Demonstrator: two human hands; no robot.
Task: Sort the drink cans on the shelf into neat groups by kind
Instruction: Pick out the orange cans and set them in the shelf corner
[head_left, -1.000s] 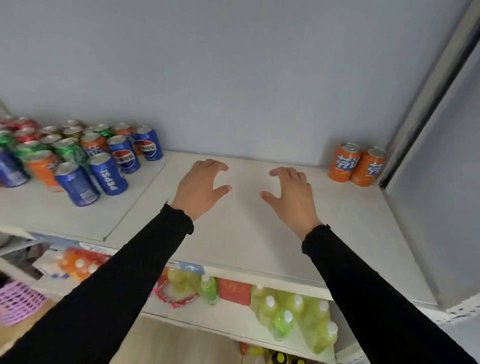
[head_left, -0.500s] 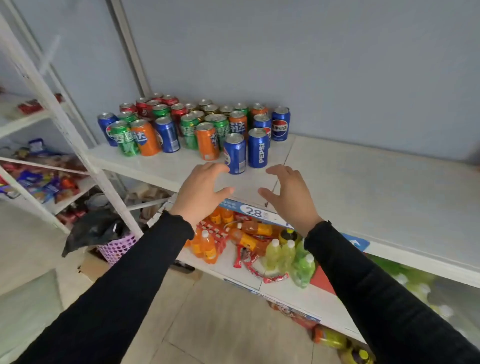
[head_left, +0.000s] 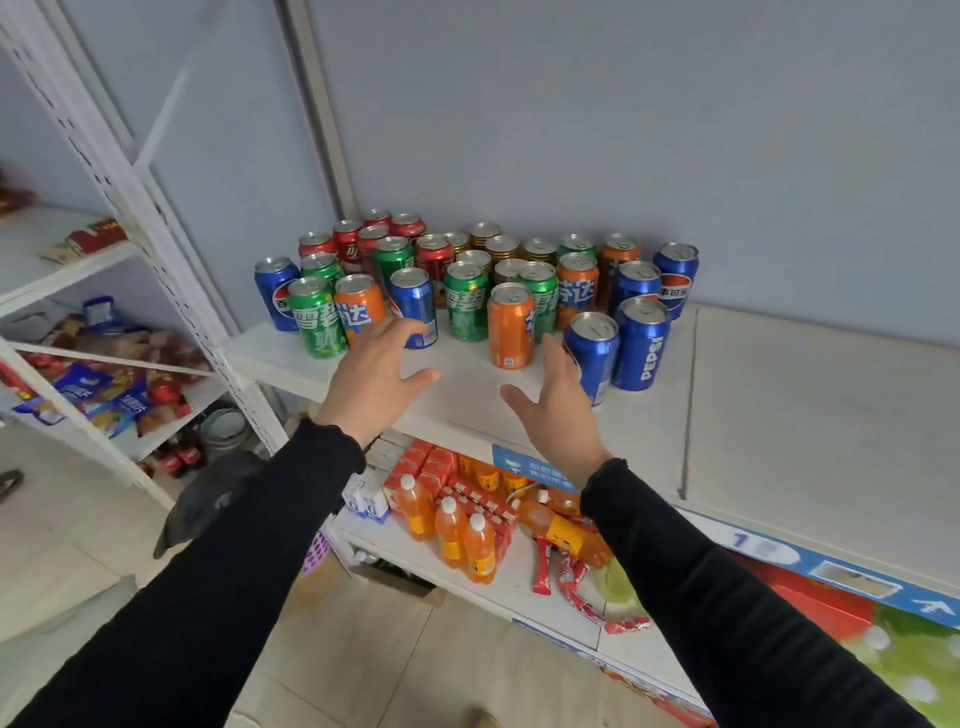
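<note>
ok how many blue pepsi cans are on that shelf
6 blue cans: one far left, one behind the left hand, two front right, two behind those. Others may be hidden.

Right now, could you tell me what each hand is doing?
Left hand: open, holding nothing.
Right hand: open, holding nothing.

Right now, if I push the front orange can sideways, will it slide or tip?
The orange can stands upright, tall and narrow: a high push probably tips it, a low one slides it. Its tab looks unopened, so likely full and heavy. On its side it would roll.
</note>
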